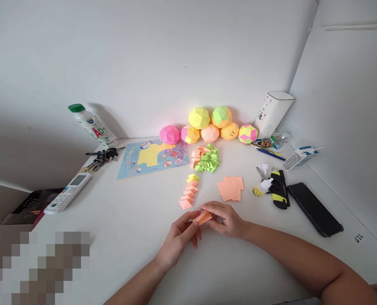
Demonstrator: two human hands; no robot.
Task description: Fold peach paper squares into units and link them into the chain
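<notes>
Between my two hands is a folded orange paper piece [203, 217], held just above the white table near its front. My left hand [182, 232] pinches its left end between thumb and fingers. On the other end, my right hand [224, 218] grips with its fingertips, the index finger along the top edge. Just beyond, a row of folded peach paper units [188, 198] leads back to a yellow unit [193, 178]. To the right lies a loose stack of flat peach paper squares [231, 188]. Behind the row, a pile of green folded units [209, 160] sits against some orange ones [198, 156].
Several faceted paper balls [210, 132] are stacked against the wall. On the right are a glue bottle [262, 187], a yellow-black cutter [279, 192], a phone [315, 208] and a small carton [299, 158]. Leftward are a picture board [131, 163], keys [102, 157], a remote [69, 192] and a bottle [94, 127].
</notes>
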